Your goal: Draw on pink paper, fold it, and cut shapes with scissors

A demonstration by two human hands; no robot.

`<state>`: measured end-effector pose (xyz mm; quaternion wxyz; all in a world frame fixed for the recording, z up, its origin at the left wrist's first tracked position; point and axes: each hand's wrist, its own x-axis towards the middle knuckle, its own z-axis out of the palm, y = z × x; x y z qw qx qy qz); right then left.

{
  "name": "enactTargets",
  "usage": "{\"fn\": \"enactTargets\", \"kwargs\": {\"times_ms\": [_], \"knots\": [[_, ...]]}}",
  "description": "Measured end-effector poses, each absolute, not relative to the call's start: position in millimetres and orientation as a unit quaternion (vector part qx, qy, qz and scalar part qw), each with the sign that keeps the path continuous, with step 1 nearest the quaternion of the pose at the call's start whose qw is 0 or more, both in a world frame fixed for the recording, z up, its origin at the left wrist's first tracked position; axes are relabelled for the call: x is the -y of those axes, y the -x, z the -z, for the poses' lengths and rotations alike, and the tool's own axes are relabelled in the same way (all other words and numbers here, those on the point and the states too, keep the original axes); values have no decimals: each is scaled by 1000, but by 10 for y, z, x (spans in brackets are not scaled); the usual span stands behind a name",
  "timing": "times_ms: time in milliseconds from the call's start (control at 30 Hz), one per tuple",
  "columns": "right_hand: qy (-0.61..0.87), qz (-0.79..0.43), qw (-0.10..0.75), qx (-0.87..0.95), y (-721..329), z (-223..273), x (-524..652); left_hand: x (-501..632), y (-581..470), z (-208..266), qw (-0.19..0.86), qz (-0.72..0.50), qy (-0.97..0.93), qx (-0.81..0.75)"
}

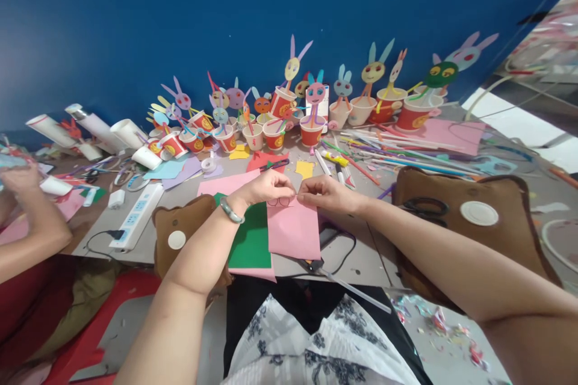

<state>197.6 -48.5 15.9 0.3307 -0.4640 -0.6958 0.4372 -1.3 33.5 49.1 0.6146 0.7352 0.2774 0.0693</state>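
Note:
My left hand (270,187) and my right hand (327,194) meet over a sheet of pink paper (294,233), both with fingers pinched. Under the left fingertips is a small piece of pink paper (280,202) with round outlines drawn on it, and the left hand grips its top edge. What the right fingertips pinch, close against the left ones, is too small to make out. Green paper (253,237) lies beneath my left forearm, on top of more pink paper.
Paper cups with rabbit-faced figures (312,131) line the blue wall. Brown cushions (483,246) flank me, with black scissors (424,209) on the right one. Pens (323,162), coloured sticks (401,156) and a power strip (138,216) lie about. Another person's arm (34,216) is at left.

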Motion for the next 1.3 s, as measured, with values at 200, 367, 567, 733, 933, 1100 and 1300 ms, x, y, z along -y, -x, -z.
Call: {"fn": "enactTargets", "kwargs": {"times_ms": [200, 367, 567, 733, 933, 1100, 1300], "knots": [[473, -423, 335, 697, -1978, -127, 468, -326, -24, -414, 601, -92, -742, -282], [478, -423, 341, 690, -1965, -127, 461, -345, -35, -363, 586, -100, -749, -293], [476, -423, 344, 691, -1978, -105, 434, -361, -31, -384, 590, -98, -746, -294], [478, -430, 345, 684, -1988, -102, 419, -377, -16, -381, 593, -104, -744, -289], [477, -431, 350, 682, -1991, -114, 416, -399, -9, -379, 591, -111, -745, -289], [476, -431, 355, 679, -1996, -114, 414, -433, 3, -357, 588, -114, -752, -276], [481, -434, 357, 673, -2009, -86, 397, -451, -1, -332, 600, -133, -736, -284]]}}
